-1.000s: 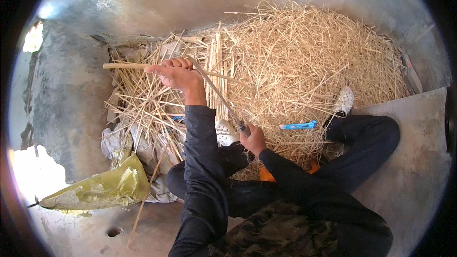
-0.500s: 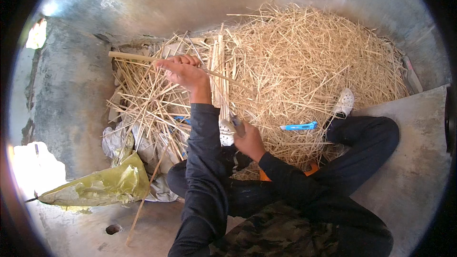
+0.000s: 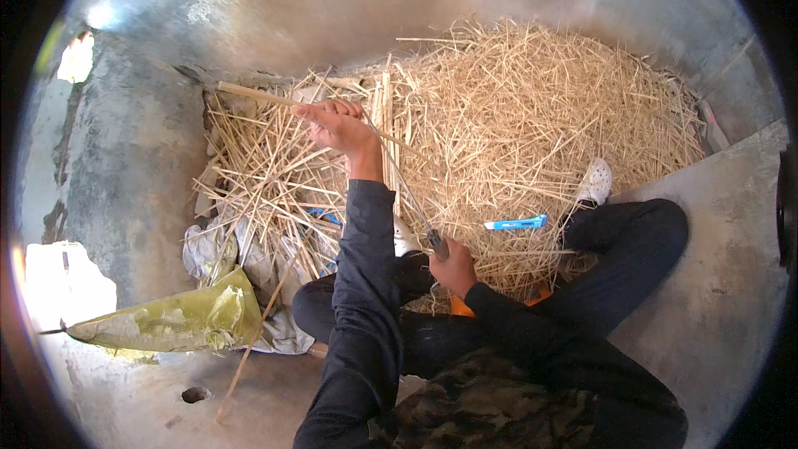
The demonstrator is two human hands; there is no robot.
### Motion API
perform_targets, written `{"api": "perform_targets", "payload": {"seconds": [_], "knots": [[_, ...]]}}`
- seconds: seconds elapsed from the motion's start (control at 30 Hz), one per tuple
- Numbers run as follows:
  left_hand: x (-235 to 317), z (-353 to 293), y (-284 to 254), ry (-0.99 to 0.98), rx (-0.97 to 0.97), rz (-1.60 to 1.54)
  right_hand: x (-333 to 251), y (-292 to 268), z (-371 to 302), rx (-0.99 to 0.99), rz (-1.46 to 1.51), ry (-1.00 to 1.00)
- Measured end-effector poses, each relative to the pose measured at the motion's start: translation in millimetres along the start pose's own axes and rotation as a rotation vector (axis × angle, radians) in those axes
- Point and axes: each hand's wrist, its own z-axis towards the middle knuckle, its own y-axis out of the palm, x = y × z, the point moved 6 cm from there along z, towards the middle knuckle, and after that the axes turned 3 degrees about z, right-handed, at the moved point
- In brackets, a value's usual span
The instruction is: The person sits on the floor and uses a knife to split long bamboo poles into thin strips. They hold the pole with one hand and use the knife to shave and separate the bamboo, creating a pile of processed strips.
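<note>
My left hand is raised over the pile at the centre left, its fingers closed around a pale, split bamboo strip. One end of the strip sticks out to the left; its thinner end slants down to the right. Lower down, near my shin, my right hand grips the dark handle of a long, narrow-bladed knife. The blade runs up and left toward the strip beside my left hand; whether they touch I cannot tell. A blue utility knife lies on the shavings to the right.
Curly shavings heap up at the right. Loose strips lie criss-cross at the left, beside an upright bundle. A yellow-green sack and a concrete wall stand left. An orange object shows under my legs.
My right hand has shifted right and slightly down, and more of the knife's long blade shows. My left hand, still on the bamboo strip, sits a little farther right and lower.
</note>
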Motion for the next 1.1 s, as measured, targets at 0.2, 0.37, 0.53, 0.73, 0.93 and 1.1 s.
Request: {"api": "perform_targets", "payload": {"seconds": [0.2, 0.37, 0.53, 0.73, 0.93, 1.1], "knots": [[-4, -7, 9, -0.029, -0.182, -0.142, -56, -15, -12, -0.125, 0.106, 0.037], [5, -18, 17, -0.036, -0.187, -0.203, -74, -16, 26, -0.103, 0.124, -0.014], [-1, -13, 17, -0.015, -0.224, -0.149, 1, -14, 3, -0.126, 0.024, 0.092], [-10, -16, 29, -0.044, -0.231, -0.165, 53, -6, 3, -0.119, 0.086, 0.182], [-8, -7, 18, -0.072, -0.1, -0.204, -62, -14, 30, -0.006, 0.159, -0.048], [-7, -1, 4, -0.074, -0.026, -0.208, -37, -4, 34, -0.021, 0.046, -0.004]]}}
